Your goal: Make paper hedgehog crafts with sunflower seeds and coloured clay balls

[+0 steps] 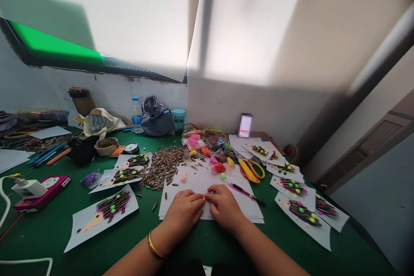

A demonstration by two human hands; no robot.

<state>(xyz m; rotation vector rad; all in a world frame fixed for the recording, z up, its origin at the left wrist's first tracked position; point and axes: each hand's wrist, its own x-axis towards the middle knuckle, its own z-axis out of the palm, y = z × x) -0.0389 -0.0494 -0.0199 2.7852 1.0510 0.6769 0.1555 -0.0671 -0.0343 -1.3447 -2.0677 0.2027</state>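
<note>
My left hand, with a gold bangle on its wrist, and my right hand rest on a stack of white paper. Their fingertips meet in a pinch near the middle of the sheets. A tiny pale bit shows between them, too small to make out. Beyond the left hand lies a lump of peach clay. A green clay lump sits past the right hand, near a red clay piece. To the right of that hand a black pen lies across the paper.
Sunflower seeds are heaped left of the paper. Yellow scissors lie at the right. Hedgehog picture cards flank both sides, with further cards at right. Bags of colored clay, a phone and a water bottle stand behind.
</note>
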